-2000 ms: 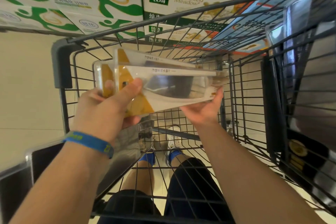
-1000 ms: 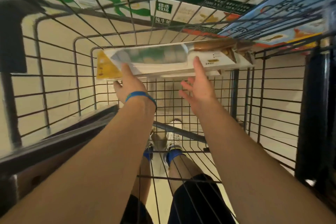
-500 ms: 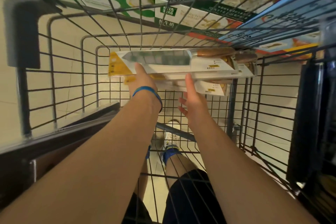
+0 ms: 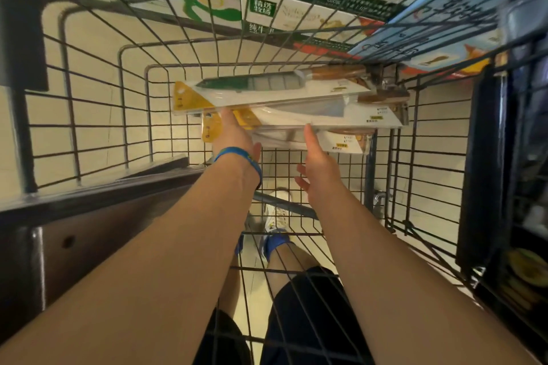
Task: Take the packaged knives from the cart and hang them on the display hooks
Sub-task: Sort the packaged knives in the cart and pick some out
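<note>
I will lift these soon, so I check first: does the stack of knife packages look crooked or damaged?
The packaged knives are not squared up: the packs lie fanned, their yellow ends stepped sideways. No tear shows, though the picture is blurred. The left hand and right hand touch the stack's near edge.

floor (image 4: 98, 109): beige tile, seen at left | milk cartons (image 4: 311, 16): stacked along top | blue boxes (image 4: 444, 24): stacked upper right

Black wire cart (image 4: 23, 38) stands on a beige tile floor (image 4: 89, 139). Stack of packaged knives (image 4: 284, 104) at its far end, flat, handles right. Unclear whether it rests on the mesh.
</note>
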`<state>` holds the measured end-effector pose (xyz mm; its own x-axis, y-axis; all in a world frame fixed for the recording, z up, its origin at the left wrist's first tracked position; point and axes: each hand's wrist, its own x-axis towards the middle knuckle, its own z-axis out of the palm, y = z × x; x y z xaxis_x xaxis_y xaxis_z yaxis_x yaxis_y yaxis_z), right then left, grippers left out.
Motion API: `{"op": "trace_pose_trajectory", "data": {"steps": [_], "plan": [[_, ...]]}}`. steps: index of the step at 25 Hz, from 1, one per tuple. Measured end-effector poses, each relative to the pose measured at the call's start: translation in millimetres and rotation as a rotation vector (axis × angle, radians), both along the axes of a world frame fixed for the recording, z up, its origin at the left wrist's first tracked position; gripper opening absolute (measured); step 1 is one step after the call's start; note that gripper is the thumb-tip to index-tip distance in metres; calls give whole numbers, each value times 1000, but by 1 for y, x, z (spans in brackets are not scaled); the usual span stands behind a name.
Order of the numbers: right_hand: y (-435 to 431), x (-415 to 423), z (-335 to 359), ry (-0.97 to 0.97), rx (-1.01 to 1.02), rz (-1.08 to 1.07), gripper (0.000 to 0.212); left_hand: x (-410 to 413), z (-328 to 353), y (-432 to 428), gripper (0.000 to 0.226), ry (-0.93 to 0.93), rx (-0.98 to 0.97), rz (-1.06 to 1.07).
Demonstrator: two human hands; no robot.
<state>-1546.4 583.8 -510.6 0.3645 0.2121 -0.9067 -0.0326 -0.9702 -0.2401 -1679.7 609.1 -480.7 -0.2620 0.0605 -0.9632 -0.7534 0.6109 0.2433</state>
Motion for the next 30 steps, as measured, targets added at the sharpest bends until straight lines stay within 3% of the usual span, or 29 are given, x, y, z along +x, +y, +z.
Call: {"op": "trace_pose_trajectory", "data": {"steps": [2,6,10,15,22,26,30], "plan": [[-4,0,0,-2,-34,-15,71,3,3,-2,38,12,-1,8],[-12,-14,21,18,-72,-36,39,10,25,-15,36,-35,-5,-134],[-32,-35,69,145,-73,20,21,16,82,-52,26,-177,46,-239],[-63,-39,156,279,-8,115,26,-3,157,-90,29,-187,58,-553],[-85,-8,247,175,177,496,21,-36,213,-104,27,-35,106,-989],[-88,8,274,-14,141,675,23,-44,232,-117,18,129,110,-1018],[-102,20,289,-21,132,733,27,-37,247,-118,16,94,61,-978]]}}
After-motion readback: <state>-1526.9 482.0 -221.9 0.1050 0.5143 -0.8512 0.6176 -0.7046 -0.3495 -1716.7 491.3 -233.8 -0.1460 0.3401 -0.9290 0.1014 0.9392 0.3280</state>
